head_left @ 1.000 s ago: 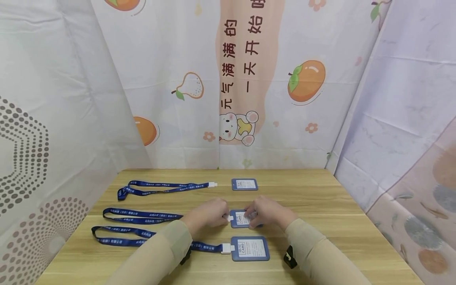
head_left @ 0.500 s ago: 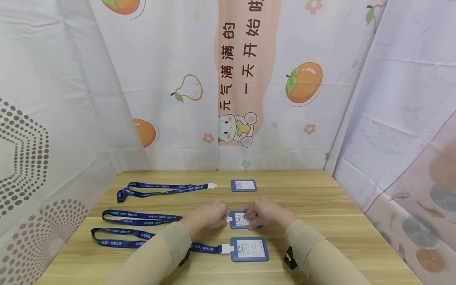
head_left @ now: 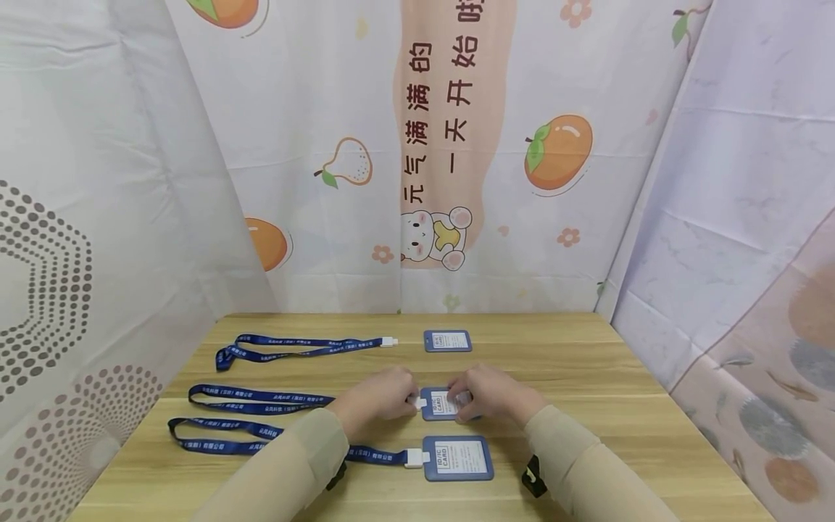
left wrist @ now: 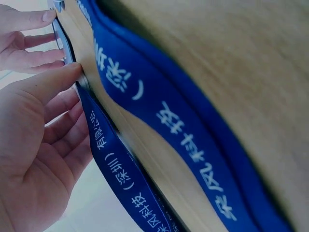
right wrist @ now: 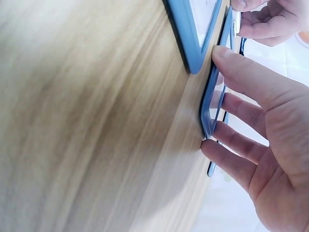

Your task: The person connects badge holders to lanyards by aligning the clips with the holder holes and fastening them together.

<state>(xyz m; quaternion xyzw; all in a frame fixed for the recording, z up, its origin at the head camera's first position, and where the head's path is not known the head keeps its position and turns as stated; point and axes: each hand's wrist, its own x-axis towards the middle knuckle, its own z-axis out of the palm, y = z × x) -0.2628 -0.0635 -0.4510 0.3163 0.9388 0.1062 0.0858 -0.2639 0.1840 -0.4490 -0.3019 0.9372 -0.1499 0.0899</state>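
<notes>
At the left of the frame, a navy-blue fabric lanyard with white printing (head_left: 287, 397) lies as a long, narrow loop on the pale wood-grain desk (head_left: 587, 362), its long axis running left to right; in the left wrist view it reads "科技(深圳)有限公司". Two similar lanyards lie above and below it.

Nearer the centre, the left forearm slants up from the bottom edge, and the left hand (head_left: 381, 395) is bent inward, thumb and fingers pinching a small white plastic connector (head_left: 420, 402), mostly hidden.

Just right of that, below centre, sits a blue-framed rectangular plastic card holder (head_left: 433, 403), its long axis left to right, slot end toward the left hand. Its "ID/IC CARD" label is turned sideways, as on the matching holders above and below; the lower one is joined to its lanyard.

Farther right, the other forearm slants up and leftward; the right hand (head_left: 489, 395) grips the holder's right part, thumb on the near edge, fingers spread along the far side.
</notes>
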